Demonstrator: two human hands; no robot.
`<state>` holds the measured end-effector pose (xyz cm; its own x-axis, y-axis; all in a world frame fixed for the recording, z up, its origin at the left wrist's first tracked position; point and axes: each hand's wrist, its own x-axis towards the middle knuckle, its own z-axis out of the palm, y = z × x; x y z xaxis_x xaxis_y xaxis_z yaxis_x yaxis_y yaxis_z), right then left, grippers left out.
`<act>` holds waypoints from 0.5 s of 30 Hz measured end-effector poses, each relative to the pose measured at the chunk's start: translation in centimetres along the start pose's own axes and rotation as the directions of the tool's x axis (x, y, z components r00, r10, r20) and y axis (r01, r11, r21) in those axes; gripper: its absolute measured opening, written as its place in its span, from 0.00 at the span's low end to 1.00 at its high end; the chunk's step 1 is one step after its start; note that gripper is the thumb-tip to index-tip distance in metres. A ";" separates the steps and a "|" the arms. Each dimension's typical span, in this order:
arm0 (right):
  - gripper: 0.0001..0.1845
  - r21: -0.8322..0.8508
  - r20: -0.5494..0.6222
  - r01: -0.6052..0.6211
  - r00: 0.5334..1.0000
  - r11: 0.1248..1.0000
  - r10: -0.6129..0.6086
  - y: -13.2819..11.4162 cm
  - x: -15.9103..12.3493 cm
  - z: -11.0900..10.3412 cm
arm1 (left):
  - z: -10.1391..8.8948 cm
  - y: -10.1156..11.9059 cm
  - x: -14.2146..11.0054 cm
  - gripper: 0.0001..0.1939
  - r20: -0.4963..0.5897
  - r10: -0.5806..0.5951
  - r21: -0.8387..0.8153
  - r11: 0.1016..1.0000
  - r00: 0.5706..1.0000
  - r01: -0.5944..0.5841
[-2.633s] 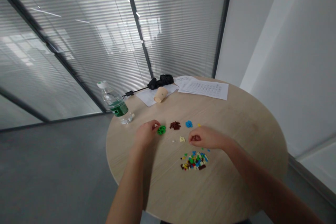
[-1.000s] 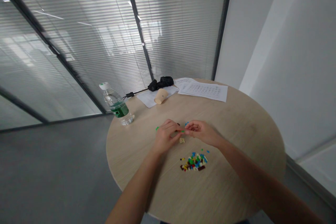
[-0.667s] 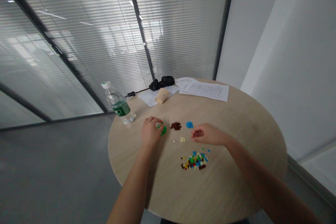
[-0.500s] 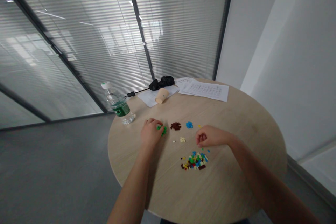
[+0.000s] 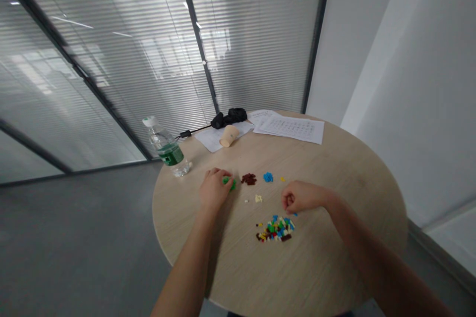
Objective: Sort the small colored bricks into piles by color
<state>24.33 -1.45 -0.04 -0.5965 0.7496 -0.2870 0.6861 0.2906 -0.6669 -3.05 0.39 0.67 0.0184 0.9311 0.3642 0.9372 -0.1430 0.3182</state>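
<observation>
A heap of small mixed-colour bricks (image 5: 275, 229) lies on the round wooden table (image 5: 334, 178). Behind it sit small sorted groups: green bricks (image 5: 231, 183), brown bricks (image 5: 248, 179), blue bricks (image 5: 267, 177), a single yellow piece (image 5: 282, 179) and a few cream pieces (image 5: 258, 198). My left hand (image 5: 213, 191) rests on the table with its fingertips curled over the green bricks. My right hand (image 5: 302, 196) is curled in a loose fist just above the right end of the mixed heap; what its fingers hold, if anything, is hidden.
A water bottle with a green label (image 5: 165, 148) stands at the table's left edge. At the back lie a tipped paper cup (image 5: 228, 135), a black bundle with a cable (image 5: 228, 117) and printed sheets (image 5: 290, 127). Glass walls with blinds stand behind.
The two hands met near the brown bricks a second ago, then parted. My left hand went back to the green bricks; my right hand drew right and down toward the mixed heap.
</observation>
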 end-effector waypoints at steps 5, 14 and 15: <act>0.04 0.061 -0.191 0.074 0.980 0.995 -0.061 -1.2 0.3 0.0 | 0.4 1.3 -0.3 0.07 -0.131 0.398 -0.226 0.880 0.908 -0.418; 0.19 0.525 -0.284 0.276 0.949 0.805 -0.140 -2.9 1.8 1.1 | 0.3 5.3 -2.1 0.10 -0.234 0.688 -0.402 0.575 0.687 -0.712; 0.20 0.545 -0.264 0.262 0.955 0.796 -0.134 -2.9 1.8 1.1 | 0.3 5.3 -2.1 0.10 -0.227 0.683 -0.400 0.584 0.694 -0.706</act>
<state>20.84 -1.58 0.64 -0.5514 0.8342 -0.0036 0.1632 0.1037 -0.9811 2.00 -2.20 1.32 0.5741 0.4719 0.6692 0.3950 -0.8755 0.2784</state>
